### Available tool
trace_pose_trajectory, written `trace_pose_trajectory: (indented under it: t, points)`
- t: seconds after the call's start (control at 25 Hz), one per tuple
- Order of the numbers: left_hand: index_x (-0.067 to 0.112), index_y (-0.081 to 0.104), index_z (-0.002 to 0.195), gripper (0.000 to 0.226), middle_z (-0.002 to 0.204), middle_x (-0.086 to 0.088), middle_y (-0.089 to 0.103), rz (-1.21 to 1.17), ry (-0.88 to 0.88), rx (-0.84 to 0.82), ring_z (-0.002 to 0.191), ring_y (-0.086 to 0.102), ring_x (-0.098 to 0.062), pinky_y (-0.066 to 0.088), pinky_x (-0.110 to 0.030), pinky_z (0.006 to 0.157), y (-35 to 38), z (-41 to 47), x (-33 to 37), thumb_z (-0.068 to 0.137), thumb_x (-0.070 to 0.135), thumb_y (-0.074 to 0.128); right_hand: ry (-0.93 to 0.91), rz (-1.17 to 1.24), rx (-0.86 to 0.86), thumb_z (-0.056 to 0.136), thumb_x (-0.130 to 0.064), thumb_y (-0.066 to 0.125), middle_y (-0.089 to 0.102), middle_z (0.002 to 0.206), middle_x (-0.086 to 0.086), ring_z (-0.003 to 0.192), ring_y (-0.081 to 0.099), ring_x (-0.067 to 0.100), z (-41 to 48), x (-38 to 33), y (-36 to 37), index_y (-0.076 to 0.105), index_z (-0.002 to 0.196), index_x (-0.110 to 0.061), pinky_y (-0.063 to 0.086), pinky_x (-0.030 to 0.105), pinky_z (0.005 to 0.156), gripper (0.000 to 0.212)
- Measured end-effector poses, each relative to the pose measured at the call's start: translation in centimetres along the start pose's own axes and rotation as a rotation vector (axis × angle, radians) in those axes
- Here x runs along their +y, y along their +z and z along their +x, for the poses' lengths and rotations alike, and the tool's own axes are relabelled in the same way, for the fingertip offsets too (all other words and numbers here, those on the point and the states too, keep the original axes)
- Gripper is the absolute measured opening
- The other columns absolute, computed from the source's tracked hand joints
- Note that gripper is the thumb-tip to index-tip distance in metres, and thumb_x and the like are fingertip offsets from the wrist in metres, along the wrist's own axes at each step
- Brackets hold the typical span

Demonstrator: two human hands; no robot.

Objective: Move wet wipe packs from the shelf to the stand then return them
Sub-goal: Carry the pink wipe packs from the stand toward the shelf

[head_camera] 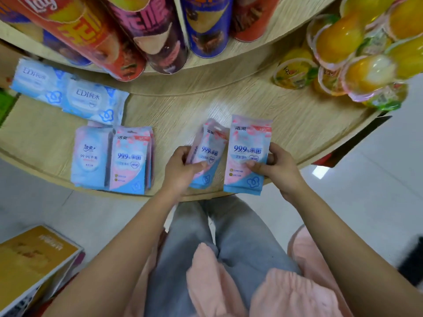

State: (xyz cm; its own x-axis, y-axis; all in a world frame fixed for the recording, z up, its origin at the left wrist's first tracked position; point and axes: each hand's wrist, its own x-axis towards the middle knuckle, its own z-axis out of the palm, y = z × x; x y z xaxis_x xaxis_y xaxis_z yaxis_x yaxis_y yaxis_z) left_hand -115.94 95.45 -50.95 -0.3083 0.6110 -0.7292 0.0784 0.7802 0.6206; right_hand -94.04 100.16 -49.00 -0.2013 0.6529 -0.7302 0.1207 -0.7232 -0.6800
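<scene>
My left hand (183,172) is pinching one wipe pack (207,154); my right hand (278,167) is pinching another pack (248,154) over the shelf (183,110).

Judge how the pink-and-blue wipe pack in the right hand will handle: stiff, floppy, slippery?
Probably light: the right hand holds the wipe pack with thumb and fingers alone. Likely soft but not floppy: its top stands unsupported without drooping. The smooth film may be slippery.

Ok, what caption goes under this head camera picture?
Left hand and right hand each grip wet wipe packs at the wooden shelf, with spare packs, crisp tubes and fruit cups nearby.
</scene>
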Motion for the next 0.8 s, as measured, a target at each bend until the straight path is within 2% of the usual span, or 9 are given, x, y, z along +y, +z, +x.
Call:
trace_pose_trajectory:
  t: [0.16,0.24,0.4,0.52,0.72,0.8]
  points:
    - [0.015,0.057,0.093,0.028,0.099,-0.011,0.066,-0.078,0.039,-0.127,0.085,0.062,-0.023,0.051,-0.026,0.067,-1.3,0.3,1.3,0.075,0.0,0.073,-0.018,0.1,0.098,0.077,0.003,0.071,0.072,0.099,0.007,0.081,0.072,0.016,-3.1,0.3,0.1,0.055,0.116,-0.005,0.057,0.025,0.063,0.042]
    - [0.011,0.057,0.098,0.032,0.105,-0.018,0.066,-0.112,0.061,-0.228,0.087,0.063,-0.025,0.052,-0.029,0.073,-2.1,-0.1,2.3,0.073,-0.001,0.073,-0.038,0.155,0.177,0.077,0.002,0.071,0.072,0.099,0.004,0.08,0.072,0.012,-5.1,0.6,0.5,0.056,0.112,-0.008,0.057,0.023,0.064,0.039]
    - [0.009,0.055,0.103,0.028,0.103,-0.011,0.067,-0.076,0.102,-0.454,0.074,0.069,-0.009,0.055,-0.019,0.062,-2.9,-2.5,5.0,0.08,-0.004,0.065,-0.096,0.31,0.363,0.078,0.001,0.07,0.071,0.097,-0.001,0.079,0.072,0.008,-9.9,1.8,2.0,0.057,0.109,-0.014,0.056,0.02,0.062,0.037]
    - [0.011,0.054,0.099,0.026,0.098,-0.006,0.068,0.071,0.179,-0.62,0.071,0.069,-0.005,0.053,-0.018,0.06,-1.9,-4.6,6.5,0.081,-0.006,0.063,-0.147,0.429,0.524,0.077,0.002,0.071,0.072,0.095,-0.001,0.077,0.071,0.008,-14.3,4.0,3.4,0.058,0.108,-0.014,0.057,0.022,0.064,0.038]
    - [0.011,0.055,0.094,0.023,0.089,0.003,0.074,0.295,0.239,-0.923,0.08,0.07,-0.012,0.057,-0.025,0.07,3.3,-9.6,6.7,0.08,-0.006,0.063,-0.165,0.65,0.828,0.076,0.001,0.071,0.073,0.093,0.0,0.076,0.071,0.011,-22.9,10.5,5.5,0.059,0.108,-0.014,0.059,0.026,0.071,0.038]
    - [0.011,0.056,0.094,0.023,0.09,0.002,0.074,0.404,0.251,-1.035,0.081,0.07,-0.014,0.057,-0.029,0.075,6.2,-12.3,5.7,0.079,-0.006,0.064,-0.161,0.76,0.952,0.077,0.002,0.071,0.072,0.093,0.002,0.074,0.07,0.009,-26.4,13.7,6.4,0.058,0.111,-0.011,0.058,0.024,0.068,0.038]
